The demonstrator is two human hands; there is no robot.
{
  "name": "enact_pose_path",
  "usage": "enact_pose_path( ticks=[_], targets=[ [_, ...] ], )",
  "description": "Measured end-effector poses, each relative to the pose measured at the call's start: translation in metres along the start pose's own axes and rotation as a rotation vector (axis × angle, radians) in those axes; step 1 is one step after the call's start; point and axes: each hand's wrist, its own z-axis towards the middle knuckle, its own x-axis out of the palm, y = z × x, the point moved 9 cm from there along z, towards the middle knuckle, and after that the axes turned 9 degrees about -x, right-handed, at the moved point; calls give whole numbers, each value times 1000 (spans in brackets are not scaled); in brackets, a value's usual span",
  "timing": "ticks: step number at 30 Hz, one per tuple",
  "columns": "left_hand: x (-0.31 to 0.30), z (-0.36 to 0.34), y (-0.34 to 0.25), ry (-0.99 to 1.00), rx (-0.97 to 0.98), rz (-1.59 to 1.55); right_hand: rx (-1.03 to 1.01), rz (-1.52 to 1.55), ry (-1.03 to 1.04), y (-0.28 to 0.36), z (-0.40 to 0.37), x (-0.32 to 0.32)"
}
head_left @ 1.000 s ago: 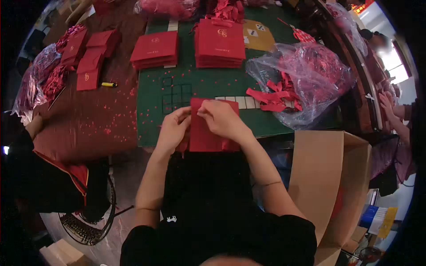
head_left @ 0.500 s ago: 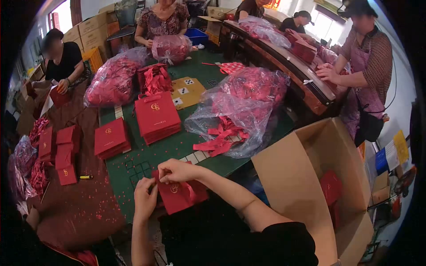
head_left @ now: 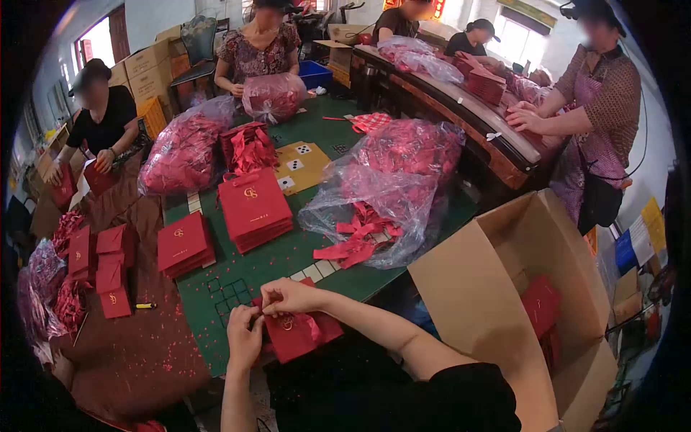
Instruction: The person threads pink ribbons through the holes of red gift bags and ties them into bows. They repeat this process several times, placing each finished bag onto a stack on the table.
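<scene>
A red paper gift bag [head_left: 295, 343] with a gold emblem lies tilted at the table's near edge, close to my body. My left hand [head_left: 245, 335] is closed at the bag's upper left corner, thumb and fingers pinching its edge. Over the top edge, my right hand [head_left: 289, 296] makes a pinch, its fingertips close to those of my left hand. What the right fingertips hold is too small to make out. A red ribbon [head_left: 313, 329] loops across the bag's front, below the right wrist.
Stacked red bags [head_left: 255, 209] and a lower stack [head_left: 186, 245] stand ahead on the green table [head_left: 266, 266]. A clear plastic sack [head_left: 403, 180] of red ribbons lies beyond. At right, an open cardboard box [head_left: 468, 288] holds red bags. Several people work around.
My hands have come closer together, the left fingertips rising toward the right ones at the bag's corner. The whole view has shifted slightly. At the far left, a person now has both hands on red bags.
</scene>
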Motion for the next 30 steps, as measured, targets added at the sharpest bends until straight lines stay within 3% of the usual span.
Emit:
enact_pose_path(
  ticks=[2, 6, 9, 11, 13, 17, 18, 19, 21, 25, 27, 28, 30],
  targets=[
    [-3, -6, -28, -103, 312, 258, 11, -9, 16, 2, -1, -1],
    [-3, -5, -37, -61, 358, 345, 84, 60, 46, -3, -3, 2],
    [1, -4, -39, -51, 418, 483, 29, -30, 70, -6, -1, 3],
    [2, -9, -51, -19, 540, 647, 71, 6, 77, -13, 0, 3],
    [-7, -13, -51, -22, 548, 669, 35, -147, 116, -5, -1, 5],
    [-42, -19, -26, -86, 462, 742, 64, -88, 138, -3, -3, 7],
    [-55, -21, -13, -111, 380, 816, -123, -185, 115, -1, -1, 6],
    [-68, -25, -5, -140, 350, 823, -125, -182, 118, 1, 0, 7],
    [-82, -32, 10, -153, 272, 851, 106, -23, 146, -11, -4, 10],
    [-85, -46, 1, -351, 94, 873, 127, -192, 179, -1, -2, 12],
    [-69, -49, -11, -353, 167, 802, 194, -165, 166, -10, -3, 13],
    [-60, -53, -23, -352, 235, 729, 124, -174, 144, -8, -1, 13],
    [-20, -53, -40, -74, 202, 577, 61, -189, 122, -4, -2, 13]
  ],
)
